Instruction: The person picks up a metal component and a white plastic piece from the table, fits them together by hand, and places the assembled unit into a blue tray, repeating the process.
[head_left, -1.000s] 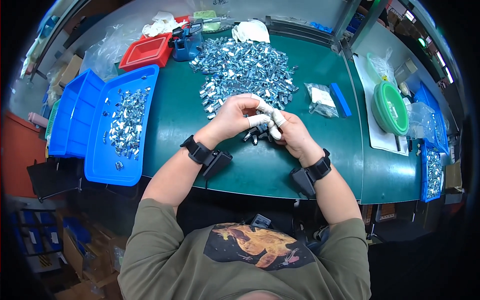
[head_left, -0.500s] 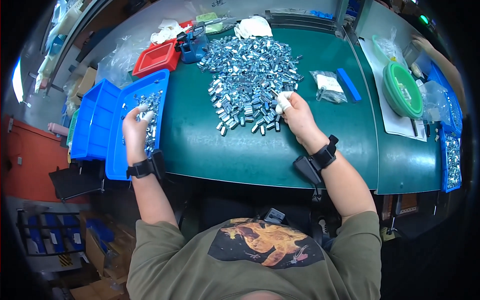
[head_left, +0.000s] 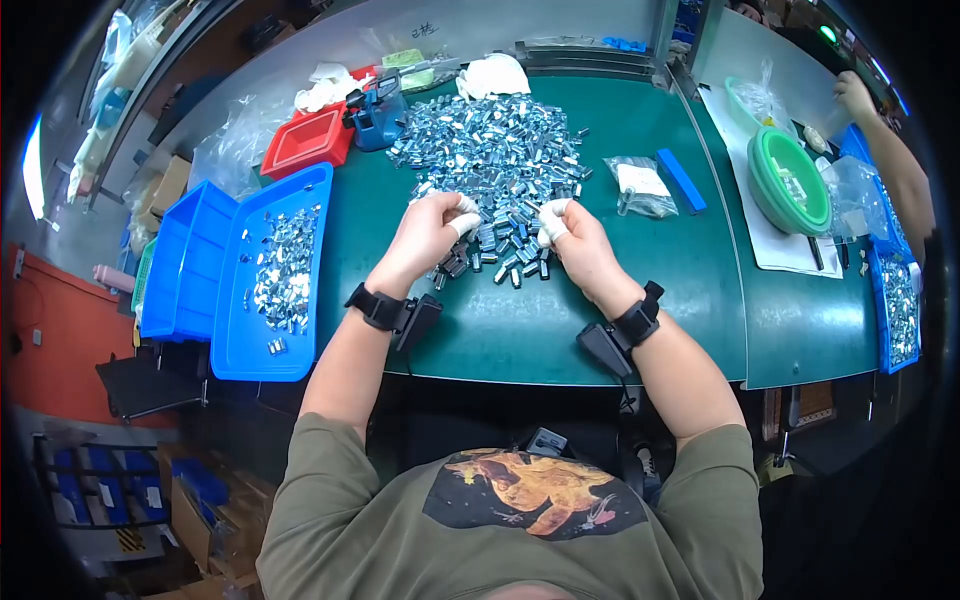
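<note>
Fingers of both hands, several wrapped in white tape or cots, curl down into the near edge of a heap of small metal parts point(head_left: 497, 160) on the green bench point(head_left: 560, 320). On the left hand point(head_left: 425, 232) the fingers point(head_left: 462, 222) are bunched together at the pile's edge; whether they pinch a piece cannot be told. On the right hand point(head_left: 578, 245) the fingers point(head_left: 552, 218) are likewise drawn together over the loose pieces, their grip hidden.

Each part is a short, shiny, silvery-blue block, and the parts lie jumbled, thick at the far middle of the bench and thinning to scattered pieces between the two hands. More of the same parts lie in a shallow blue tray point(head_left: 250, 340) off the bench's left edge, beside a deeper blue bin point(head_left: 185, 265). A red tray point(head_left: 305, 145) sits beyond, and a stack of green bowls point(head_left: 790, 185) lies to the right, near another person's arm point(head_left: 895, 165).
</note>
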